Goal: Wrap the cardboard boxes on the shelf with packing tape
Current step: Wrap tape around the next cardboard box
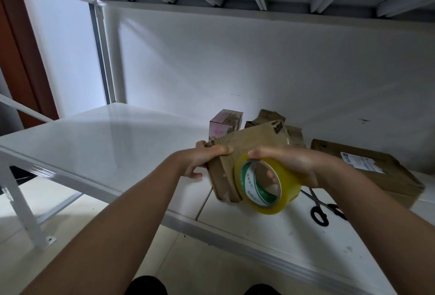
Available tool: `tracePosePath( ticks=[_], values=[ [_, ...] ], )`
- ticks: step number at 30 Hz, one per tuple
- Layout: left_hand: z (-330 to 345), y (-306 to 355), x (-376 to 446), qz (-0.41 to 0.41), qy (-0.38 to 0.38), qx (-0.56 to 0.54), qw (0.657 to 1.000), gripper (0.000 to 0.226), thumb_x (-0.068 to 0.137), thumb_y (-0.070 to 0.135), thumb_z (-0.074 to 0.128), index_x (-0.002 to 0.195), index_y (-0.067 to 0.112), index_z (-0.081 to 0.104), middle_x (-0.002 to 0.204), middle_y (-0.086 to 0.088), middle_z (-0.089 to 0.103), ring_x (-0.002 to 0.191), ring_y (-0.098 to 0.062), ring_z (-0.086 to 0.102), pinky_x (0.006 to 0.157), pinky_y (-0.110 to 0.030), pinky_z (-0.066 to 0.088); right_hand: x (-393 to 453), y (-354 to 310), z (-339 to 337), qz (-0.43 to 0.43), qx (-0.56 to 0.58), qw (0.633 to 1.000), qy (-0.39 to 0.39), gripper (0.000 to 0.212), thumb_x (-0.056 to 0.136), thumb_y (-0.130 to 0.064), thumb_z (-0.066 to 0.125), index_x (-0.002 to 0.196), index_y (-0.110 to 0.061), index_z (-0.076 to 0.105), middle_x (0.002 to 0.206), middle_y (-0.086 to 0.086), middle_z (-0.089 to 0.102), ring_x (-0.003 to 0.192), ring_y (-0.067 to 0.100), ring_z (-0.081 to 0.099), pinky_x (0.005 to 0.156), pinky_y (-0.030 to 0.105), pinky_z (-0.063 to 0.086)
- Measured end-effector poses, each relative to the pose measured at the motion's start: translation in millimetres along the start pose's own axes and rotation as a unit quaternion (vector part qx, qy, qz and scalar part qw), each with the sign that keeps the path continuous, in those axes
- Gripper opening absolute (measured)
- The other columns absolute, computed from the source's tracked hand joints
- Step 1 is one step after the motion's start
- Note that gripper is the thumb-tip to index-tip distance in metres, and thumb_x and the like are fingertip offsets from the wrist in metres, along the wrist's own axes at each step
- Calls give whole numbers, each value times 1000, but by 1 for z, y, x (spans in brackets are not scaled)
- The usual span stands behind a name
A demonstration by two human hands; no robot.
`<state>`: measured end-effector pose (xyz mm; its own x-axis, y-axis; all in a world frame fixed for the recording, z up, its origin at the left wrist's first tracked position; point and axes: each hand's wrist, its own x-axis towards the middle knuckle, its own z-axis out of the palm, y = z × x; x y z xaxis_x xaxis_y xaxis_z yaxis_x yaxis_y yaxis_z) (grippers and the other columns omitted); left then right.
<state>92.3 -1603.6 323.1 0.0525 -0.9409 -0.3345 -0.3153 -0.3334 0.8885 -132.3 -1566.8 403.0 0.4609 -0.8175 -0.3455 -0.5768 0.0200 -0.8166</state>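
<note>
Shelf: we see a white metal shelf running from left of the frame to lower right, carrying everything.
Left hand: at centre frame, we see its fingers curled over the upper left edge of the cardboard box, gripping it.
Cardboard box: centre frame, tilted up off the shelf between both hands, its lower edge resting on the shelf.
Pink box: just behind the held box, upright by the back wall.
Tape roll: yellow roll pressed against the box's near face, just below centre.
Right hand: grips the roll from above, fingers through its core.
Scissors: black-handled, on the shelf at lower right.
Labelled box: flat, far right.
</note>
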Motion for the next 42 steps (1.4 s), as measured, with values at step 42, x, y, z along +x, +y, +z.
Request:
tracePosePath(
  ticks=[42],
  values=[
    [30, 64, 21, 60, 260, 510, 817, 77, 84, 78, 14, 92, 18, 63, 109, -7, 64, 108, -27, 55, 107, -60, 20, 31, 0, 6, -55, -11, 997, 48, 41, 75, -54, 67, 100, -21, 67, 89, 4, 74, 78, 20, 72, 66, 27, 56]
  ],
)
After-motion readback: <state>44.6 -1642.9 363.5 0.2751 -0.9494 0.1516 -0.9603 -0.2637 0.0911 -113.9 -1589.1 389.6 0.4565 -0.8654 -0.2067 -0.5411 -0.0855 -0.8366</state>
